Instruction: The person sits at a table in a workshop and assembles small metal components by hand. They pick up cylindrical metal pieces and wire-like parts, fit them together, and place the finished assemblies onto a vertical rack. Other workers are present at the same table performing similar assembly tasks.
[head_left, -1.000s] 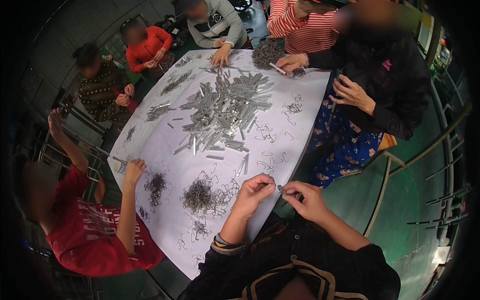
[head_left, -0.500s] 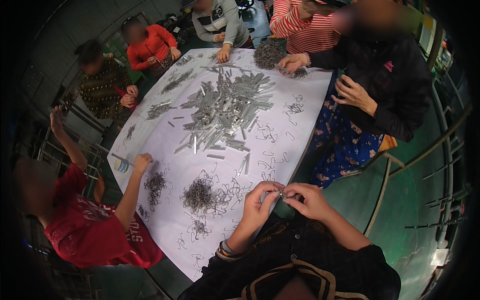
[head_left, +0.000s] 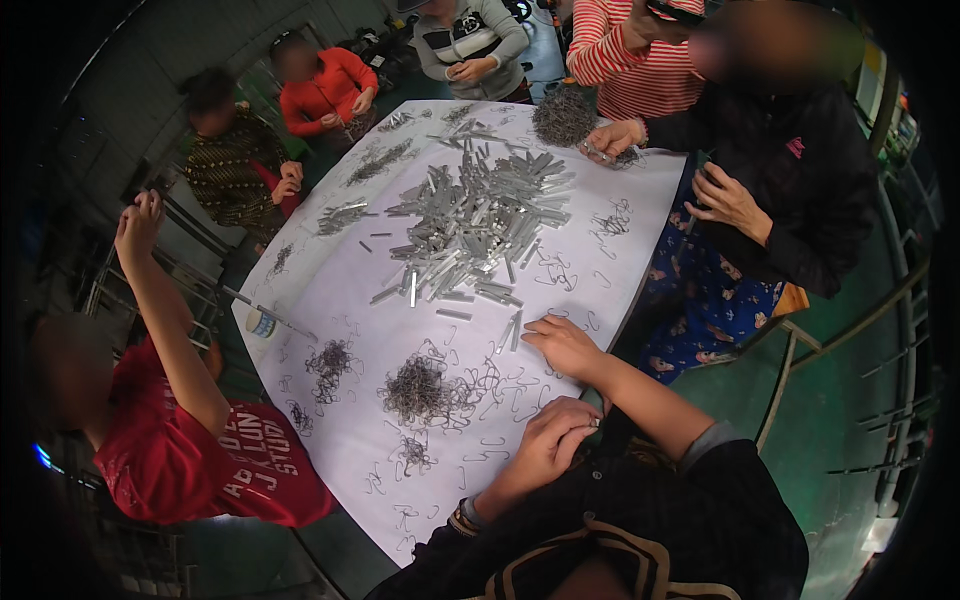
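Observation:
My left hand [head_left: 552, 442] is closed near the table's close edge, with a small shiny metal piece [head_left: 597, 422] showing at its fingertips. Most of that piece is hidden by the fingers. Stretched over the table, my right hand [head_left: 562, 347] has its fingers apart, and its fingertips are beside two slim grey metal strips [head_left: 515, 331]. Whether they touch the nearer strip I cannot tell. Thin dark wire hooks [head_left: 490, 382] lie scattered left of my hands, around a dense heap of hooks [head_left: 415, 388]. Beyond spreads a large pile of grey metal strips [head_left: 485, 215].
A white-covered table [head_left: 340, 265] bears it all. Several people work around it: one in a red shirt [head_left: 200, 440] at left, one in a black jacket [head_left: 800, 200] at right. A small cup [head_left: 262, 323] stands at the left edge; another hook heap [head_left: 563, 117] lies far right.
My hands have come apart: the right moved forward to the strips, the left drew down toward me with the metal piece. The red-shirted person's near arm rose off the table.

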